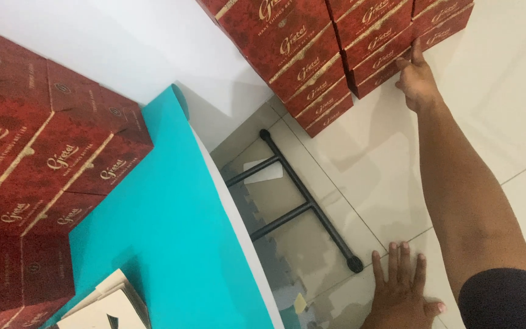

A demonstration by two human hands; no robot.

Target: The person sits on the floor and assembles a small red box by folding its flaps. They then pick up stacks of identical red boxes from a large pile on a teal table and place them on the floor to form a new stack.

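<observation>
Right hand (418, 76) fingertips on bottom red box (391, 67) of floor stack, holding nothing; left hand (400, 292) flat on floor (506, 122). Tugging the base likely topples the stack.

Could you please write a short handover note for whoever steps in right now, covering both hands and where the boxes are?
Right hand: arm stretched out, fingertips touching the bottom of the red boxes stacked on the floor; it grips nothing.
Left hand: flat on the tiled floor, fingers spread, holding nothing.
Things: a second stack of red boxes stands on the turquoise table, with flat cardboard pieces at its near edge. The black metal table frame lies between the table and the floor stack.
Done: both stacks are built up and look tidy.
Left: no box is lifted; the floor stack is only being touched.
</observation>
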